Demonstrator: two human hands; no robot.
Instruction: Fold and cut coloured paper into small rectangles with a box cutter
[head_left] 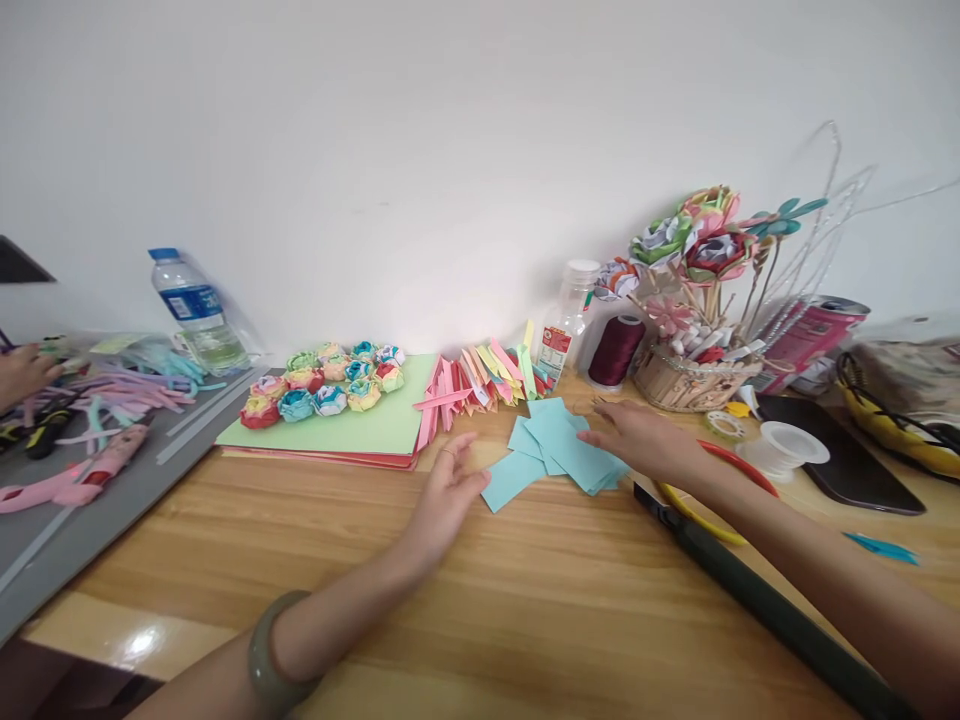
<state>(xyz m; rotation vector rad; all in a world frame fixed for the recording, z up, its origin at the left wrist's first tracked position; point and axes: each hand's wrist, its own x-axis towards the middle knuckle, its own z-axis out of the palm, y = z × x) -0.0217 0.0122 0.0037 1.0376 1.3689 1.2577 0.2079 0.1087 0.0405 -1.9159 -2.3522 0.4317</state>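
Several blue paper pieces lie loosely overlapped on the wooden table. My left hand is at their left edge, fingers apart, its thumb near the corner of the leftmost piece. Over the right side of the pile reaches my right hand, palm down with its fingers spread and nothing visible in them. Behind the pile stand folded paper strips in pink, yellow and green. Crumpled paper flowers sit in rows on a green paper stack to the left.
A long dark tool lies beneath my right forearm. Behind are a clear bottle, a maroon thread spool and a flower basket. A phone lies right; another person's hand and a water bottle are left.
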